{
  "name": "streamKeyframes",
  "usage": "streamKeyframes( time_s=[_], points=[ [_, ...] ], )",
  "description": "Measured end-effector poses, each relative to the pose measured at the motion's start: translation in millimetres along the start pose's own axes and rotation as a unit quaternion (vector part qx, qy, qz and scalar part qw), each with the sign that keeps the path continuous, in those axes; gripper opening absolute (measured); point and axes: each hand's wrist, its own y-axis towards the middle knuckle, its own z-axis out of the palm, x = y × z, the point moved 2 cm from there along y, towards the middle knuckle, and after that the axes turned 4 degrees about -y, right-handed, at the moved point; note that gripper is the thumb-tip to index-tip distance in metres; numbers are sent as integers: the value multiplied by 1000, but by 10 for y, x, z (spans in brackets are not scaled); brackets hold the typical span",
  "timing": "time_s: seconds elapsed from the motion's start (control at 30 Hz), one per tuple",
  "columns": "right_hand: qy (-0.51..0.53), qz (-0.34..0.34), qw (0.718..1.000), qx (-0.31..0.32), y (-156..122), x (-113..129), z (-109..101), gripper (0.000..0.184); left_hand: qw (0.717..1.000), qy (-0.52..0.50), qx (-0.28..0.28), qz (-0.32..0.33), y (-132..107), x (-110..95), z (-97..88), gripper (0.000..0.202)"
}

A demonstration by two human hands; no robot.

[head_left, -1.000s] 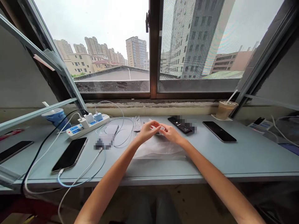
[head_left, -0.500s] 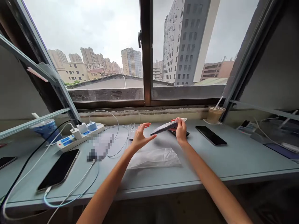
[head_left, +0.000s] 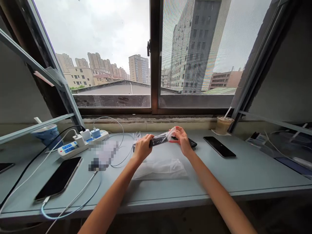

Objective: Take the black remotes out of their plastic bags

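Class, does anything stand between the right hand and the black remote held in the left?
Yes: clear plastic lies between them, at the end of the black remote nearer the right hand, which grasps that plastic.

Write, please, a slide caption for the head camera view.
Left hand grips a black, remote-like object while the right hand holds its clear plastic wrap above a desk.

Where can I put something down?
A bare patch of desk lies right of the phone near the brown drink. A smaller strip lies between the white plastic and the front edge. Crowded: the left, with blue cup and power strip, and middle, where the left hand grips a remote.
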Motion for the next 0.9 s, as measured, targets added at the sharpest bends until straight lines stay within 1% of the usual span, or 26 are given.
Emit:
streamKeyframes(
  time_s=[0.1, 0.13, 0.2, 0.3, 0.4, 0.53, 0.63, 0.77, 0.9],
  points=[
    [-25, 24, 997, -73, 48, -53, -102, 25, 999, 31, -14, 0, 17, 85, -33, 20],
    [-38, 30, 995, -86, 55, -65, -125, 24, 999, 35, -17, 4, 20, 102, -36, 22],
    [-58, 37, 993, -96, 59, -82, -153, 25, 999, 35, -24, 9, 24, 123, -33, 35],
    [-79, 47, 992, -88, 45, -90, -159, 28, 999, 29, -38, 5, 26, 129, -15, 48],
    [-93, 54, 993, -56, 22, -75, -137, 29, 998, 32, -52, 5, 26, 120, -7, 48],
    [-103, 54, 993, 23, 0, -53, -82, 27, 997, 37, -58, 24, 25, 100, -11, 43],
    [-116, 60, 989, 74, 2, -84, -57, 28, 996, 45, -62, 42, 22, 91, -14, 42],
    [-137, 72, 983, 99, 9, -156, -63, 27, 995, 42, -81, 38, 22, 100, -14, 41],
    [-158, 80, 975, 131, -9, -176, -54, 24, 995, 41, -81, 40, 24, 105, -1, 39]
  ],
)
